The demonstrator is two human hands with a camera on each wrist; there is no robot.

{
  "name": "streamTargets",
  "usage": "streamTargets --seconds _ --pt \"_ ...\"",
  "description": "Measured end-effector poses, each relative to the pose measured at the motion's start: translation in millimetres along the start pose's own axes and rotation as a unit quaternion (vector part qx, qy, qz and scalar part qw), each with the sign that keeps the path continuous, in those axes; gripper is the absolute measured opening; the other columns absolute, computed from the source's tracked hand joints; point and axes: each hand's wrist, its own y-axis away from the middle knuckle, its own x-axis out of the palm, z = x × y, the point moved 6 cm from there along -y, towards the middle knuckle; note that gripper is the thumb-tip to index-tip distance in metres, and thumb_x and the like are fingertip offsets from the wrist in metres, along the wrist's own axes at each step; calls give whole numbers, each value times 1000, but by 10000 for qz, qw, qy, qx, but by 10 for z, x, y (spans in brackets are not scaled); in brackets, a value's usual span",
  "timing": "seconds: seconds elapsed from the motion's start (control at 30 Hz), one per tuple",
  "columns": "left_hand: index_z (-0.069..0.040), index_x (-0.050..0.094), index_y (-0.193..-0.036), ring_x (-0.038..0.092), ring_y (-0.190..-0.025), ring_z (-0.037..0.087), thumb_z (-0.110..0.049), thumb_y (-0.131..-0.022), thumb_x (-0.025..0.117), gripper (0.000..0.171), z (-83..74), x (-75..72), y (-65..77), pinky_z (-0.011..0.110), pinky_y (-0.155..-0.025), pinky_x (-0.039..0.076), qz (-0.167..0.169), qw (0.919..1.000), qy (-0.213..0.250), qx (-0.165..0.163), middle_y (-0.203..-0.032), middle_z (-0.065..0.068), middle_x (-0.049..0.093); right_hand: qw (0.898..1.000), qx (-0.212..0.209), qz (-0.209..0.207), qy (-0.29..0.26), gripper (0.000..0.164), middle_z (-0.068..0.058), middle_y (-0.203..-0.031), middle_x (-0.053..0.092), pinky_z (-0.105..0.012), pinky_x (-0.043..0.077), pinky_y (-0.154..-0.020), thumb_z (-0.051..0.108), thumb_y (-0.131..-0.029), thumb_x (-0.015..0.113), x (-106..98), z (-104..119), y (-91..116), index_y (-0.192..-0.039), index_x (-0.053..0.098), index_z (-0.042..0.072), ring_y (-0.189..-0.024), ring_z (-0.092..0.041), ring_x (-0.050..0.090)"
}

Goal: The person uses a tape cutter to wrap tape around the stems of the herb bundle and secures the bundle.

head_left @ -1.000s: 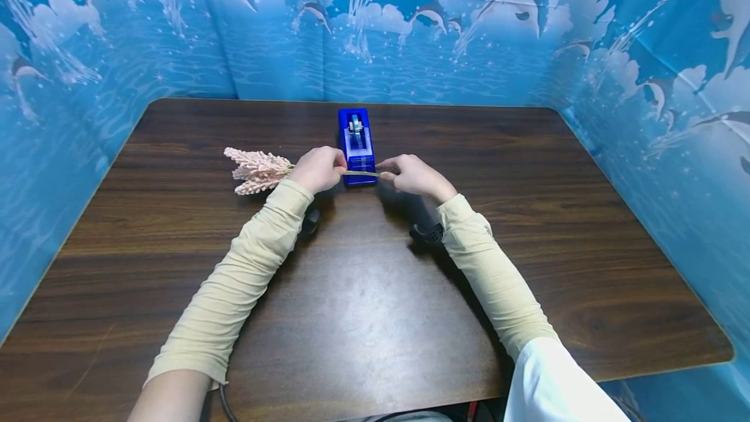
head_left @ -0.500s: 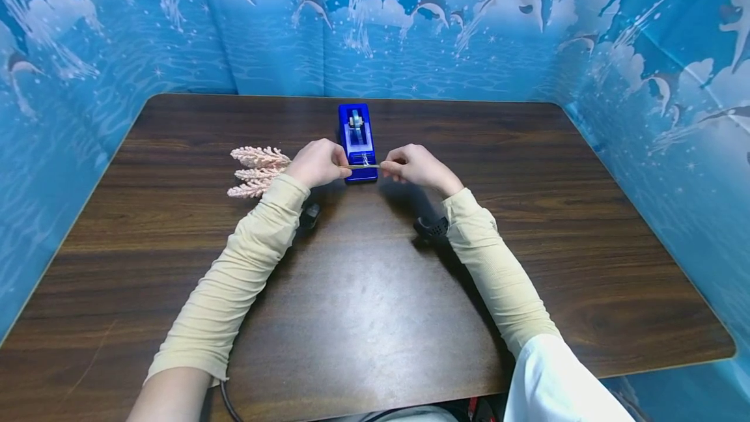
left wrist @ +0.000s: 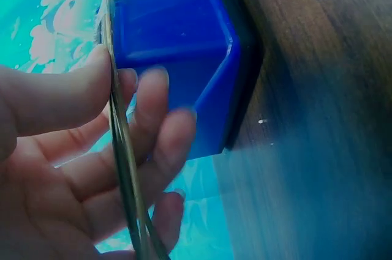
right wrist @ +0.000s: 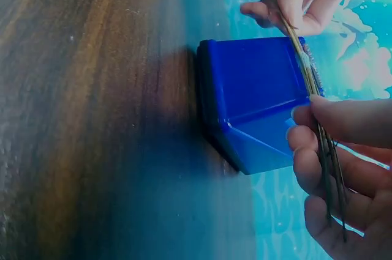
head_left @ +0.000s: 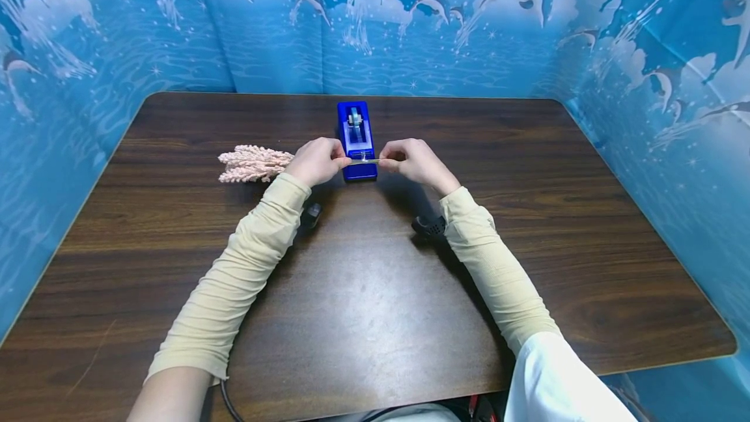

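A bunch of pale pink flower sprays (head_left: 254, 163) lies out to the left of my left hand (head_left: 319, 163) in the head view. Thumb and fingers of that hand pinch its thin stems (left wrist: 125, 150). My right hand (head_left: 413, 163) pinches the same stems nearer their cut ends, which run down across its palm in the right wrist view. Between the hands, the stems cross over the front of a blue tape dispenser (head_left: 355, 130). A shiny clear strip of tape (right wrist: 305, 62) shows against the stems, at the dispenser's cutting edge.
The dispenser stands on a dark wood-grain table (head_left: 375, 292), toward its far edge. A blue curtain printed with dolphins (head_left: 281, 31) hangs behind and at both sides. Dark wrist-worn devices (head_left: 429, 225) sit under the forearms. A black cable (head_left: 230, 402) runs by the left arm.
The flower heads fanned out half a second ago and now lie closer together, so the bunch has turned. My right fingers, straighter at first, now pinch the stems. The dispenser stays in place.
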Motion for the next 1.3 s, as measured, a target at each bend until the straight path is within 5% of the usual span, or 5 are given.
streamTargets --seconds 0.23,0.6,1.07,1.3 --pt "-5 58 -82 61 -85 30 -23 -91 65 21 -26 -26 12 43 -79 45 -246 9996 -122 85 -86 13 68 9996 -51 -262 -37 18 -8 -82 66 -26 43 -68 23 -94 63 13 5 -24 -95 68 6 -76 -19 58" --pt "-6 56 -78 63 -86 34 -19 -86 70 20 -62 -58 6 48 -78 46 -657 9965 -468 202 -86 14 67 9978 4 -639 201 42 -12 -93 73 -28 45 -67 29 -92 66 109 5 -74 -129 62 9 -74 -18 59" --pt "-6 53 -83 60 -79 32 -14 -84 71 20 9 67 -42 42 -65 43 -228 9978 -553 291 -81 11 62 9964 381 -504 566 49 0 -68 59 -26 36 -52 33 -91 67 178 33 -65 -138 54 29 -58 -12 49" --pt "-7 55 -84 60 -71 24 -15 -86 70 17 63 131 -44 32 -60 39 276 9987 -384 200 -74 6 65 9993 284 -17 238 56 1 -61 44 -26 32 -53 29 -91 68 220 -1 -60 -143 47 28 -55 -13 40"
